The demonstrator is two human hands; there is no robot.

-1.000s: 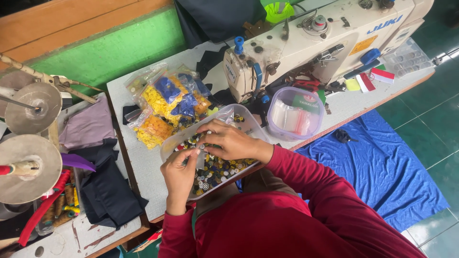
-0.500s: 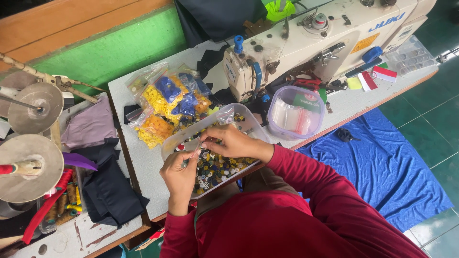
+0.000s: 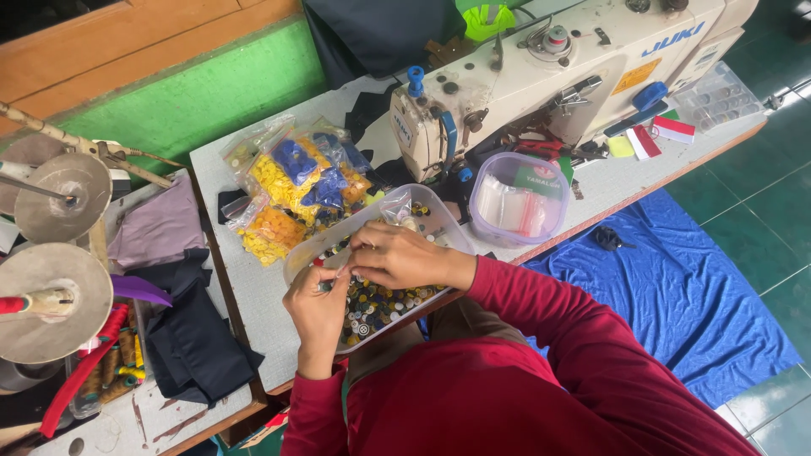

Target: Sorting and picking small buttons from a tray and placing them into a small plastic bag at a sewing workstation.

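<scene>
Both hands [image 3: 372,274] over button tray [image 3: 439,221]; table edge [image 3: 279,384] near.

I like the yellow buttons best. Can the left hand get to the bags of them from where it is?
Probably yes. The left hand is at the button tray, and the yellow button bags lie just beyond the tray's rim with nothing between.

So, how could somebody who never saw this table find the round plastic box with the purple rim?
Start at the big cream sewing machine at the far side of the table. Just in front of it, near the table's edge, stands the round box. Unlike the long clear tray of buttons to its left, where both hands work, it is round, purple-rimmed and holds small clear bags.
</scene>
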